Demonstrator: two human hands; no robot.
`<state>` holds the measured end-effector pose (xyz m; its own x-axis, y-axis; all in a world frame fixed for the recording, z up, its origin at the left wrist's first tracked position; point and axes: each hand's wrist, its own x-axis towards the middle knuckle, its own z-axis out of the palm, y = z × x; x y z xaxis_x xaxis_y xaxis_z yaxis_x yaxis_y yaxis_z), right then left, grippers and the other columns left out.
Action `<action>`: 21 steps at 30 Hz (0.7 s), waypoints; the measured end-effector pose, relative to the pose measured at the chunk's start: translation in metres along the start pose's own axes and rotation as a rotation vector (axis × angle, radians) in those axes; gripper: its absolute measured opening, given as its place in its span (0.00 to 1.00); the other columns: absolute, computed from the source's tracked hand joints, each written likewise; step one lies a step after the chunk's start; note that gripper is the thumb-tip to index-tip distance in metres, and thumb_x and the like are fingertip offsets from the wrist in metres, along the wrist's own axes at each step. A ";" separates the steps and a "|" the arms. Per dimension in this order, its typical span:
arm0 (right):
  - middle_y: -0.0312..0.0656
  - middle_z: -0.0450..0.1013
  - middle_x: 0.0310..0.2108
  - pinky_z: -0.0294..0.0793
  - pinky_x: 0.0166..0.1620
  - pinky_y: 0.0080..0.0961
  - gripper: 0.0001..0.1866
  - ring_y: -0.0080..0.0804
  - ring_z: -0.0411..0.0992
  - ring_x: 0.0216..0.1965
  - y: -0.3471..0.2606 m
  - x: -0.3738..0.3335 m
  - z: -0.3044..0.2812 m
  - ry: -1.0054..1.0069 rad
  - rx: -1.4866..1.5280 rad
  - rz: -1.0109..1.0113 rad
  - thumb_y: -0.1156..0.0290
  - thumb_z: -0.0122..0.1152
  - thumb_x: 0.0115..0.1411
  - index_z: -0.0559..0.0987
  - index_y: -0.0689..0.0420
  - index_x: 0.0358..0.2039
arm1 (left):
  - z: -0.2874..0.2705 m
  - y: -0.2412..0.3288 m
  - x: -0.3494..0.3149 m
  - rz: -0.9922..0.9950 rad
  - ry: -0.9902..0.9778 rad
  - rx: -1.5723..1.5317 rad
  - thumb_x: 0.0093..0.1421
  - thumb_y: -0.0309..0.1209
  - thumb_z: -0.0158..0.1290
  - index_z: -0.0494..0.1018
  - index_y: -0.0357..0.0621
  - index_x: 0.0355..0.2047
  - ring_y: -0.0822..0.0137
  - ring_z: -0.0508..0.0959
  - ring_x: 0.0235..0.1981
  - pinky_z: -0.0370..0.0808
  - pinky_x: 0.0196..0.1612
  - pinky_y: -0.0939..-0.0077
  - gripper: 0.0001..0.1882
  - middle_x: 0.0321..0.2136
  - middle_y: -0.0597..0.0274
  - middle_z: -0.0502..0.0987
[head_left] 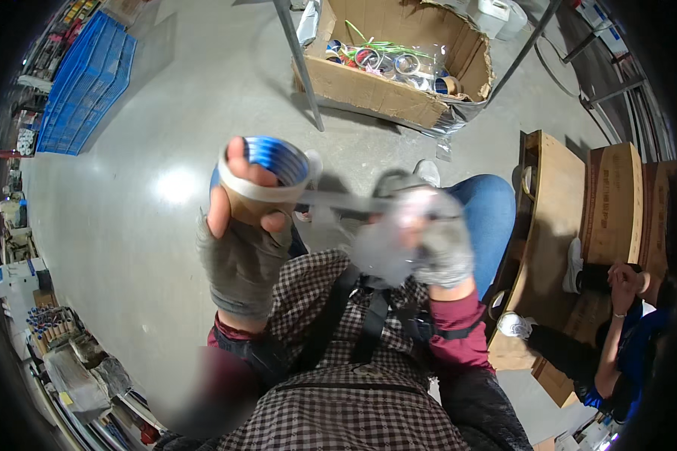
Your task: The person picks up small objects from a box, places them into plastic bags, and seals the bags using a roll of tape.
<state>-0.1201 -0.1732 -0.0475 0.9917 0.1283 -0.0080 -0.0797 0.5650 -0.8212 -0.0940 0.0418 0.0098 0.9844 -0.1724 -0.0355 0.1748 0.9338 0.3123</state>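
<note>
Head view: the left hand (244,259) is curled around the tape roll (282,194), left of centre, with some fingers in its core and others outside. A pale strip (337,199) runs right from the roll toward the right hand (444,244). The right hand is blurred beside a translucent film (380,248); its opening and grip cannot be told. Caution: a skewed pull may fold the strip; a loose core grip may drop the roll.
</note>
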 end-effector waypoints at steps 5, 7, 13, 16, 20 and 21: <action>0.47 0.68 0.42 0.67 0.51 0.38 0.31 0.40 0.69 0.40 -0.025 -0.032 -0.067 0.400 0.417 -0.296 0.55 0.52 0.55 0.61 0.60 0.53 | -0.009 0.026 0.013 0.077 0.009 -0.014 0.64 0.35 0.39 0.53 0.45 0.58 0.67 0.69 0.45 0.74 0.43 0.70 0.23 0.47 0.62 0.66; 0.45 0.69 0.40 0.66 0.52 0.37 0.28 0.38 0.69 0.42 -0.042 -0.097 -0.109 0.535 0.366 -0.332 0.56 0.51 0.56 0.62 0.60 0.53 | -0.012 0.038 0.010 0.167 0.038 0.008 0.65 0.34 0.38 0.53 0.45 0.58 0.67 0.68 0.47 0.73 0.44 0.67 0.22 0.48 0.60 0.65; 0.43 0.71 0.42 0.64 0.53 0.32 0.23 0.34 0.67 0.47 -0.065 -0.049 -0.115 0.737 0.154 -0.482 0.60 0.52 0.57 0.67 0.60 0.50 | -0.006 0.033 0.013 0.059 0.061 -0.282 0.65 0.34 0.36 0.54 0.43 0.57 0.66 0.67 0.50 0.70 0.47 0.63 0.21 0.50 0.59 0.65; 0.45 0.64 0.52 0.70 0.46 0.24 0.34 0.31 0.67 0.47 -0.047 0.001 -0.012 0.474 -0.544 -0.212 0.66 0.65 0.47 0.64 0.61 0.54 | 0.002 0.014 0.004 0.029 0.056 -0.216 0.65 0.35 0.37 0.52 0.43 0.58 0.64 0.68 0.50 0.72 0.44 0.62 0.23 0.51 0.58 0.64; 0.49 0.70 0.40 0.72 0.38 0.29 0.23 0.45 0.70 0.37 -0.012 0.035 0.032 0.004 -1.558 -0.385 0.70 0.63 0.44 0.72 0.57 0.43 | 0.009 -0.016 -0.004 -0.182 -0.043 -0.173 0.64 0.34 0.39 0.47 0.43 0.60 0.60 0.70 0.48 0.76 0.40 0.67 0.26 0.49 0.56 0.68; 0.47 0.72 0.33 0.73 0.35 0.32 0.18 0.47 0.72 0.32 -0.011 0.044 0.048 0.100 -1.276 -0.153 0.71 0.61 0.45 0.74 0.58 0.39 | 0.012 -0.019 -0.006 -0.229 -0.058 -0.162 0.64 0.34 0.40 0.46 0.43 0.60 0.60 0.71 0.47 0.77 0.39 0.69 0.27 0.47 0.55 0.69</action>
<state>-0.0805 -0.1346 -0.0111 0.9897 0.0387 0.1375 0.1322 -0.6134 -0.7786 -0.1039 0.0210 0.0150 0.9169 -0.3978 -0.0316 0.3980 0.9056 0.1468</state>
